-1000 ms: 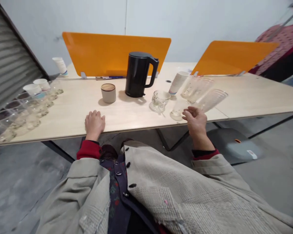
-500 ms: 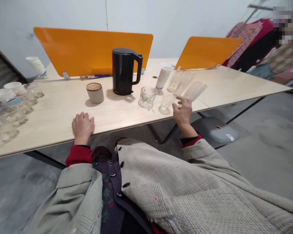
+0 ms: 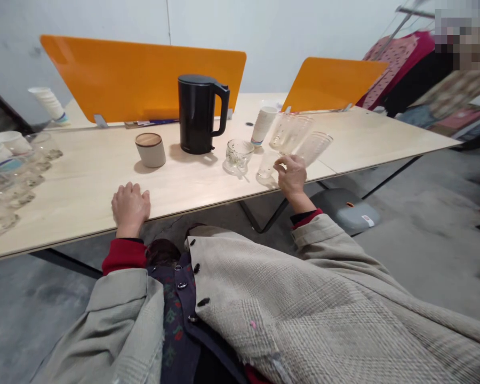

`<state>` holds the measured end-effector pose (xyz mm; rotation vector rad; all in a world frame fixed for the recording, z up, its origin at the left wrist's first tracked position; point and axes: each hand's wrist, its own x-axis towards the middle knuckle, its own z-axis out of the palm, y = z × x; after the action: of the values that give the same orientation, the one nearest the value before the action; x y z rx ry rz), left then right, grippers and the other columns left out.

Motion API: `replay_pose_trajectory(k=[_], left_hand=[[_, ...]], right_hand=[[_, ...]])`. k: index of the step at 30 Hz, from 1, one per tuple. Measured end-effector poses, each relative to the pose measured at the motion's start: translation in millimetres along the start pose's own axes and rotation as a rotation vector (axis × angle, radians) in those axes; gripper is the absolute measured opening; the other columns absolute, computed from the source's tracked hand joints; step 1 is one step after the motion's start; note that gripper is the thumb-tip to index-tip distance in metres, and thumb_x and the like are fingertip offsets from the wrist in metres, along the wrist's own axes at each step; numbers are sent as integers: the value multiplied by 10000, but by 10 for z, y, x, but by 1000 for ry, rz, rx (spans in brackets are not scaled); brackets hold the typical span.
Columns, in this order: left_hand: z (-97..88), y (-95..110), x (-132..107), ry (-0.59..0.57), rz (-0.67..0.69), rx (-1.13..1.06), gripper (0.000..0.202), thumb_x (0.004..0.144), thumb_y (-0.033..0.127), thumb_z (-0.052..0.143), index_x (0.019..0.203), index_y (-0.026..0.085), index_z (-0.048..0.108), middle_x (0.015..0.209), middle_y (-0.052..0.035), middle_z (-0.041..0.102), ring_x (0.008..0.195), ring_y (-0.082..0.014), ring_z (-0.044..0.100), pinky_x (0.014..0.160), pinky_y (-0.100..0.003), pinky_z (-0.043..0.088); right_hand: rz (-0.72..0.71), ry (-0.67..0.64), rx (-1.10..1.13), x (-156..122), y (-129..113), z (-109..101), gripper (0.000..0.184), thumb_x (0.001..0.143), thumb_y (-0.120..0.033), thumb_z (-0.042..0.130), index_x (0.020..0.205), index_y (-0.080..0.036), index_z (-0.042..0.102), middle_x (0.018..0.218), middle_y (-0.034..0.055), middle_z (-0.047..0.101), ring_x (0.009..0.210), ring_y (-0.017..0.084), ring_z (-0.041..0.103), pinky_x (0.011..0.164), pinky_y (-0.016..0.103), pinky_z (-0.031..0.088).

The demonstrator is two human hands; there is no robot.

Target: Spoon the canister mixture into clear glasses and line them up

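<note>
My left hand (image 3: 130, 205) rests palm down on the near edge of the pale wooden table (image 3: 84, 186), fingers loosely bent, holding nothing. My right hand (image 3: 292, 175) hovers at the table edge with fingers apart, right beside a small clear cup (image 3: 266, 165) and a tilted stack of clear plastic cups (image 3: 317, 145). Whether it touches the stack I cannot tell. A second clear stack (image 3: 290, 130) and a stack of paper cups (image 3: 262, 125) lie just behind. A ribbed glass cup (image 3: 238, 154) stands left of the small cup.
A black electric kettle (image 3: 198, 114) and a grey jar with a wooden lid (image 3: 150, 150) stand mid-table. Orange dividers (image 3: 144, 77) rise at the back. Several cups (image 3: 12, 160) crowd the left end. A grey device (image 3: 346, 210) lies on the floor under the table.
My right hand has moved forward from the table edge toward the small clear cup and the tilted stack. My view has swung right. The left hand has stayed put.
</note>
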<state>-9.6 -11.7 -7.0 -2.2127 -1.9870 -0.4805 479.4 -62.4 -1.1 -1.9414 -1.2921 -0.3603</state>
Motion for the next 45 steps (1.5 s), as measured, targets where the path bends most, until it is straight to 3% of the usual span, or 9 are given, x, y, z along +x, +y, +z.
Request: replay_pose_trajectory(k=[4, 11, 17, 20, 29, 45], left_hand=[[-12, 14, -9, -4, -14, -22, 374, 1035, 347, 423, 1191, 159, 706, 1349, -220, 695, 1356, -422, 569, 1141, -589, 477], [-55, 58, -69, -32, -38, -45, 399, 1046, 343, 420, 1258, 156, 702, 1418, -225, 674, 1424, -426, 534, 1204, -602, 433], [-38, 58, -87, -11, -29, -33, 407, 1042, 338, 419, 1262, 151, 706, 1407, -229, 682, 1401, -423, 545, 1198, -600, 442], [-7, 44, -85, -2, -35, -48, 407, 1042, 340, 425, 1269, 156, 708, 1419, -221, 682, 1406, -419, 547, 1204, -592, 435], [23, 48, -89, -8, -61, -62, 406, 1050, 340, 432, 1292, 153, 698, 1471, -212, 667, 1461, -406, 523, 1255, -567, 387], [28, 53, -102, -7, -71, -87, 393, 1050, 336, 449, 1290, 157, 703, 1480, -206, 666, 1503, -411, 504, 1281, -562, 370]], right_hand=[[-22, -122, -86, 92, -66, -113, 166, 925, -232, 627, 930, -228, 793, 1129, 135, 762, 1163, 332, 634, 1042, 458, 503], [-172, -259, -182, 269, -50, -164, 248, 953, -279, 592, 962, -232, 835, 1023, 127, 780, 1032, 301, 643, 846, 396, 490], [-179, -197, -121, 288, -8, -114, 181, 886, -257, 581, 805, -240, 742, 858, 118, 693, 944, 304, 597, 868, 435, 496], [-152, -167, -105, 251, -60, -129, 119, 848, -220, 630, 737, -250, 660, 867, 128, 689, 936, 302, 569, 871, 439, 461], [-89, -139, -80, 197, -214, -244, 265, 802, -163, 757, 695, -267, 538, 892, 108, 691, 896, 267, 496, 817, 407, 355], [-82, -32, -24, 86, -220, -279, 140, 814, -257, 669, 710, -277, 577, 819, 88, 634, 870, 280, 547, 853, 425, 437]])
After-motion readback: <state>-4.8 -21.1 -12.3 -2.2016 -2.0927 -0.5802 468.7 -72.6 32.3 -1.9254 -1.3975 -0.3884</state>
